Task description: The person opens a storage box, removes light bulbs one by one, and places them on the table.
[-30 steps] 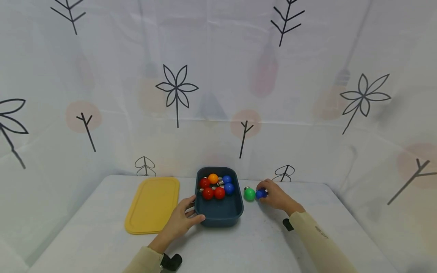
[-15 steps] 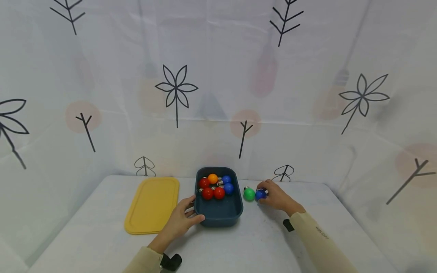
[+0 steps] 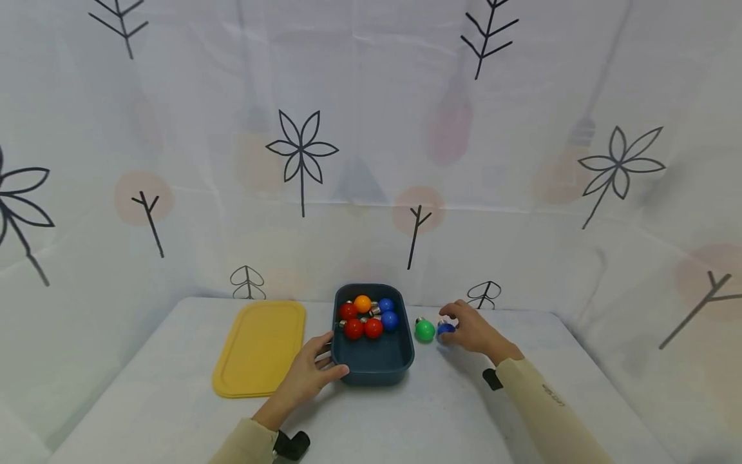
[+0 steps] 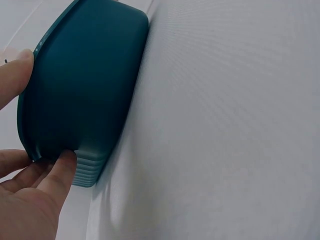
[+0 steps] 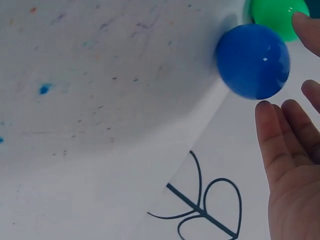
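Blue bulb (image 3: 446, 329): right of bin (image 3: 377, 377), beyond green bulb (image 3: 425, 331). Right hand (image 3: 476, 333) spread beside blue bulb, nothing gripped; fingertip contact unclear. Left hand (image 3: 307, 372) at bin's near-left corner, fingers part-curled, holding rim and wall. Glossy globe: probably light, stiff, slippery, rolls easily; possibly fragile. Best hold: gentle pinch across widest part.

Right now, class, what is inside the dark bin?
In the bin lie three red bulbs, one orange bulb and two blue bulbs. What lies directly under them is hidden.
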Demonstrator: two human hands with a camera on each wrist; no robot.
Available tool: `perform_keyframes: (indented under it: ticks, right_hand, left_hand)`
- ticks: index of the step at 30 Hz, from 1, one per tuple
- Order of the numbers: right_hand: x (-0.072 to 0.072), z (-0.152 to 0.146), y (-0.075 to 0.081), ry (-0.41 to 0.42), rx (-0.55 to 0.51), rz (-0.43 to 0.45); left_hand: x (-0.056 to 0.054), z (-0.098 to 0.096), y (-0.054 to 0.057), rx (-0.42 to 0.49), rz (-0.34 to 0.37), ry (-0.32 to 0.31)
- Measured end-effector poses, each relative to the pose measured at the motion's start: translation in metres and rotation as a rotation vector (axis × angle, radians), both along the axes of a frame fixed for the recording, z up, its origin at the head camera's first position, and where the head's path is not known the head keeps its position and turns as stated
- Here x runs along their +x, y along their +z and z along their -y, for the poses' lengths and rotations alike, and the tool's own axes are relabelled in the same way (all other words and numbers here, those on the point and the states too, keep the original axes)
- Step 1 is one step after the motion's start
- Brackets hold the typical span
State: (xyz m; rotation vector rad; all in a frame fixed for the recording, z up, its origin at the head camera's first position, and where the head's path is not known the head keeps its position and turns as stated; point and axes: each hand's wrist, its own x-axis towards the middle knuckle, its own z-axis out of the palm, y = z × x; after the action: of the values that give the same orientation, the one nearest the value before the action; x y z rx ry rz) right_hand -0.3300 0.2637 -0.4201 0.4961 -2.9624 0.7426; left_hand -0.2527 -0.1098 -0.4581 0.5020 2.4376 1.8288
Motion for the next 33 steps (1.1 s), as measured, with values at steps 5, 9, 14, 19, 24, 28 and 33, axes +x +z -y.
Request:
perform_keyframes:
  ticks: [5, 9, 14, 19, 24, 28, 33]
  right_hand:
    - [0.0, 0.008, 0.007, 0.034, -0.015, -0.036]
    - [0.001, 0.019, 0.015, 0.038, -0.011, -0.037]
    - [0.001, 0.039, 0.029, 0.062, -0.016, -0.03]
    - [0.001, 0.063, 0.04, 0.091, -0.013, -0.028]
    - [-0.001, 0.081, 0.042, 0.119, -0.025, -0.014]
    - [-0.001, 0.092, 0.04, 0.152, -0.036, 0.001]
    - [0.001, 0.105, 0.037, 0.184, -0.052, 0.013]
  left_hand:
    - [0.001, 0.0, 0.001, 0.004, -0.007, -0.004]
    - [0.0, -0.001, 0.0, 0.001, -0.009, -0.004]
    - [-0.001, 0.0, -0.001, -0.002, -0.003, -0.004]
    - [-0.001, 0.001, -0.002, 0.002, -0.002, -0.005]
    - [-0.001, 0.001, -0.002, 0.006, -0.006, -0.005]
    - [-0.001, 0.001, -0.001, 0.004, -0.006, -0.001]
    - [-0.002, 0.0, -0.002, -0.007, -0.004, 0.006]
